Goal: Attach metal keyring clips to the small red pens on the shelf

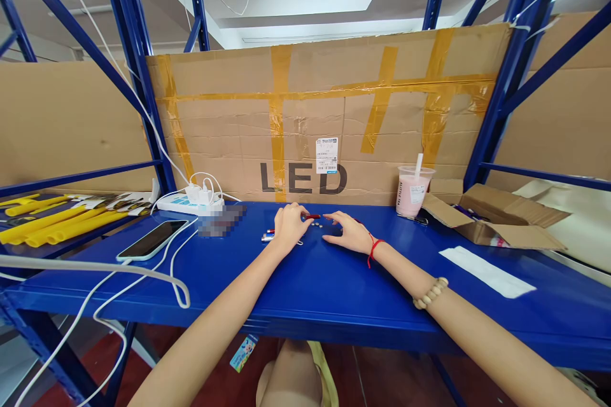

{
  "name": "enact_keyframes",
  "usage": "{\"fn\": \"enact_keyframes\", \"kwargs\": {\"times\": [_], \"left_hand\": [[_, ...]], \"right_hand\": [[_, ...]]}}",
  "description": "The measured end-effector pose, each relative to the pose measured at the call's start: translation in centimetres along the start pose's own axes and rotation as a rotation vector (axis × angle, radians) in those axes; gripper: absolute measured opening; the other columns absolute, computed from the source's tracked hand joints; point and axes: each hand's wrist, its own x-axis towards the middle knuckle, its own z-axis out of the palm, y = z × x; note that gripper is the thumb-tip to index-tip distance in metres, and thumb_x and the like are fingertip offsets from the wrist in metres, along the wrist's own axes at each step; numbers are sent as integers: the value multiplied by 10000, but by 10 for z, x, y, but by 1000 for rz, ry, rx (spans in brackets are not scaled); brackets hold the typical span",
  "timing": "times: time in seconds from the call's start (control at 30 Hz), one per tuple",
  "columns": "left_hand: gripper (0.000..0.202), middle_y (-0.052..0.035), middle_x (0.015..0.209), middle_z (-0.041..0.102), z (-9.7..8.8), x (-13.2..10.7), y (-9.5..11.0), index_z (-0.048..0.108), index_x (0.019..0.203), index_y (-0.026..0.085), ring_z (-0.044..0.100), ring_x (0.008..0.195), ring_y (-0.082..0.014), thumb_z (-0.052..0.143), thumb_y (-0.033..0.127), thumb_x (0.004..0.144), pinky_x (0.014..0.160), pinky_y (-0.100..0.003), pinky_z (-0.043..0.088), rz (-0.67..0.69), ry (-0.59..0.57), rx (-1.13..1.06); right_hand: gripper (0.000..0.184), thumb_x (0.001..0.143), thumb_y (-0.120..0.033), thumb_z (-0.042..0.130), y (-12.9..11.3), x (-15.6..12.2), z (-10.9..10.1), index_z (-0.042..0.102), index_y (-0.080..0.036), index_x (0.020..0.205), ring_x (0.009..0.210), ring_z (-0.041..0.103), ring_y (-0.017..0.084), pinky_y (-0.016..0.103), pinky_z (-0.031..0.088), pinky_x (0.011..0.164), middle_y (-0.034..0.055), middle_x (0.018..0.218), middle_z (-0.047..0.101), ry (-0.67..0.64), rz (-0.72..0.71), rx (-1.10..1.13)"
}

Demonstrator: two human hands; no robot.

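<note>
My left hand (pixel 289 226) rests on the blue shelf (pixel 334 280), its fingers curled over a thin red pen-like stick (pixel 312 216) and a small silver and blue part (pixel 267 237). My right hand (pixel 347 231) lies flat, fingers stretched toward my left hand, close to several small round silver pieces (pixel 316 225) between the two hands. A red string is tied around the right wrist and a bead bracelet sits further up the arm.
A pink drink cup with a straw (pixel 413 191) and an open cardboard box (pixel 491 219) stand at the right. A white paper strip (pixel 487 271) lies nearer. At the left are a phone (pixel 151 240), a power strip with chargers (pixel 191 202) and yellow tubes (pixel 52 226). Taped cardboard marked LED (pixel 329 114) closes the back.
</note>
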Motion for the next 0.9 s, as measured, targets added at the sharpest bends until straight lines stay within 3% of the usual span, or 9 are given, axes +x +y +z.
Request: {"fn": "enact_keyframes", "kwargs": {"times": [0.17,0.3,0.43,0.57,0.9], "left_hand": [[167,-19,865,607,0,0,2,613,733,184,567,843,-173,570,345,753,750,-289,391,-109,79,-4],[123,-10,838,590,1,-1,3,543,734,179,565,788,-153,540,298,764,679,-264,389,-100,139,-20],[82,0,808,591,2,-2,2,504,741,185,566,765,-143,519,253,784,662,-256,381,-45,103,-30],[41,3,846,587,4,-2,1,496,764,189,564,782,-138,520,218,778,656,-249,380,-13,117,-32],[35,8,851,575,0,-4,4,486,773,191,559,782,-130,511,215,781,645,-239,380,-24,90,-50]], "right_hand": [[685,714,-539,568,-4,0,2,437,-190,1288,1179,404,293,467,334,950,107,1294,449,-113,-53,-75],[753,763,-620,452,-9,1,7,352,-166,1355,1285,279,274,457,200,1048,101,1390,325,-239,-55,-54],[778,786,-652,377,-11,4,12,282,-168,1387,1326,182,253,470,90,1076,100,1426,222,-317,-47,-23],[761,803,-645,348,-15,6,13,249,-180,1397,1338,125,247,481,57,1076,87,1437,171,-346,-34,-12],[754,818,-651,308,-12,8,15,277,-156,1385,1327,180,245,491,77,1070,104,1420,220,-356,-31,-12]]}}
